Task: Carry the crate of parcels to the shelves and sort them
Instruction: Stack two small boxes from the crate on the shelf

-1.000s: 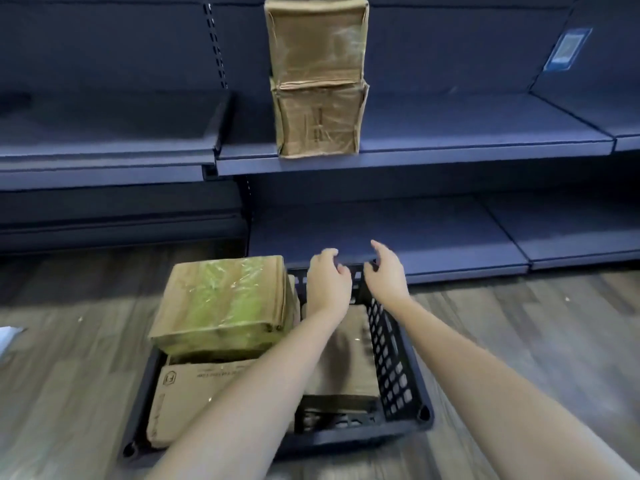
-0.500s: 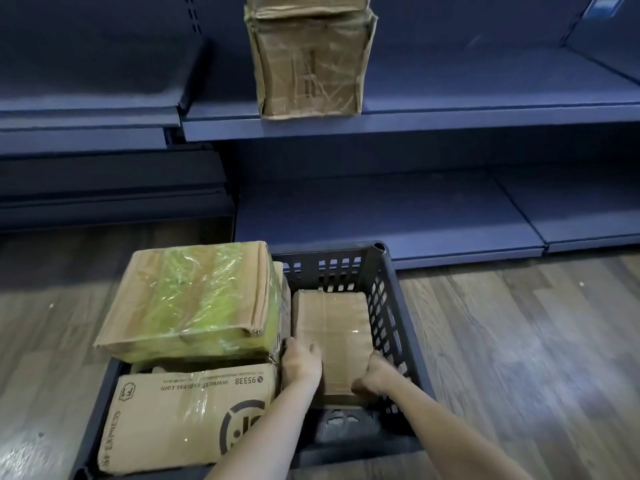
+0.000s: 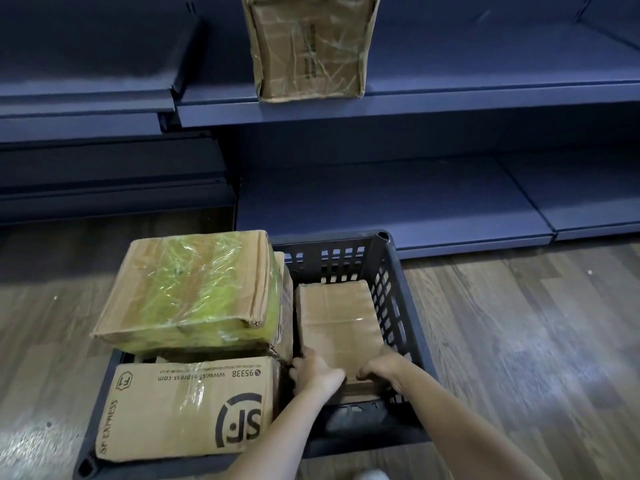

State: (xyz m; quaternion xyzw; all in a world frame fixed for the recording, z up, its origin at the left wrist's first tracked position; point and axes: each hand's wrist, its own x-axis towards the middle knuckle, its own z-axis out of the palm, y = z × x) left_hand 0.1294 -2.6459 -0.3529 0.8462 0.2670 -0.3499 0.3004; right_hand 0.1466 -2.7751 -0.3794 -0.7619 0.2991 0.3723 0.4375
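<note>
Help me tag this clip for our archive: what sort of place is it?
Probably a parcel pickup point or stockroom. Long dark blue shelves line the wall, one taped cardboard parcel already stands on them, and a black plastic crate of courier boxes sits on the wood-look floor.

Shop or stockroom aisle
Long dark-blue metal shelves (image 3: 450,95) stand in tiers above a wood-plank floor (image 3: 519,323), one taped cardboard parcel (image 3: 308,50) on them.

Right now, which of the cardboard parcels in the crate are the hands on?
The plain brown parcel lying flat by the dark crate's right wall, gripped at its near end. It has no green tape and no SF print.
</note>
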